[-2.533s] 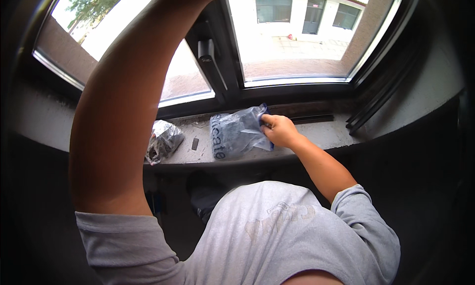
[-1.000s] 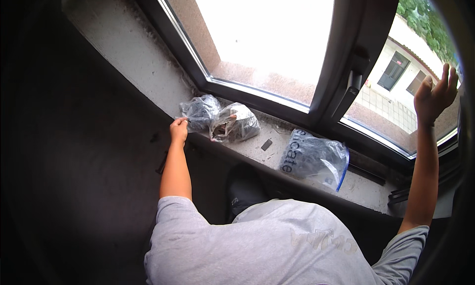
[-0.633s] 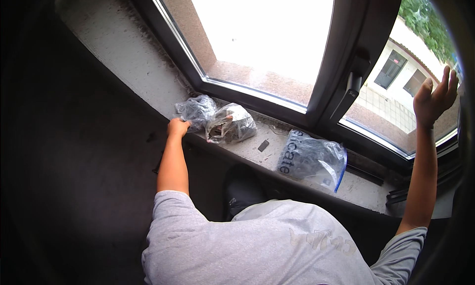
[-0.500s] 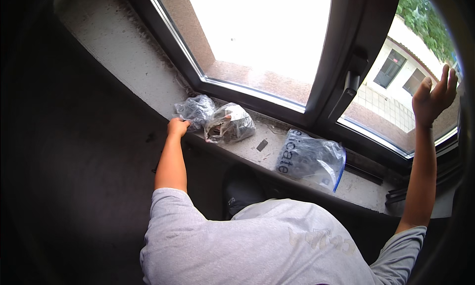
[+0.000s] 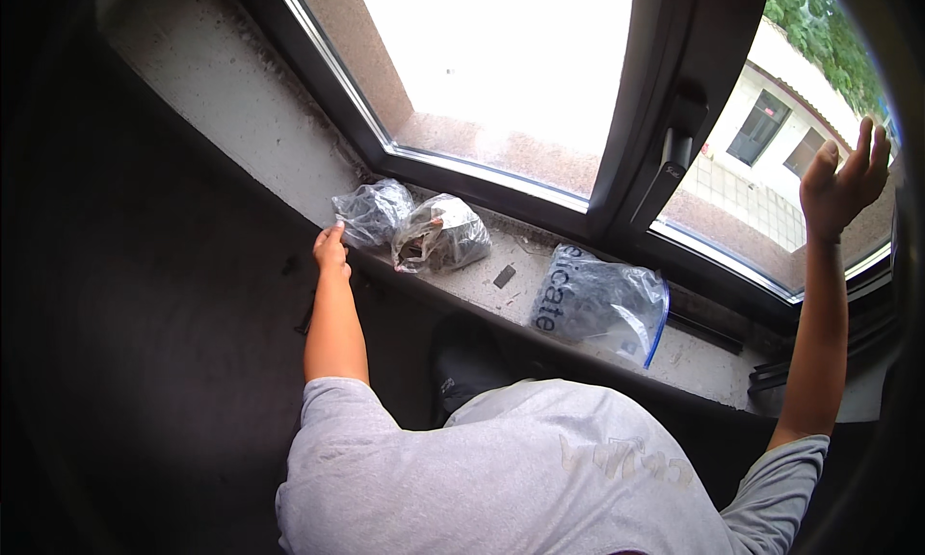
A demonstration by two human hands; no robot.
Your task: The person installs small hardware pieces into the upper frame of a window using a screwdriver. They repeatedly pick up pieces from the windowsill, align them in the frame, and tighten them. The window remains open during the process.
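At the left end of a group of bags, a crumpled clear plastic bag [image 5: 374, 213] with dark contents sits on the windowsill [image 5: 241, 136]. My left hand [image 5: 332, 251] is at its near left edge, fingers stretched toward it and thumb apart; whether the fingertips touch the plastic is hard to tell. Beside that bag stands a second clear plastic bag [image 5: 453, 237], its mouth gaping and brownish contents showing. Far to the right, my right hand [image 5: 841, 194] is raised in front of the window with its fingers apart, holding nothing.
A clear zip bag [image 5: 607, 304] with a blue seal lies farther right on the sill. A small dark flat piece [image 5: 504, 277] lies between the bags. The dark window frame [image 5: 617, 184] with its handle [image 5: 670, 165] rises behind.
My left hand has loosened from its closed grip at the left bag's edge, its fingers now stretched upward. The right hand stays raised. The whole view has shifted slightly.
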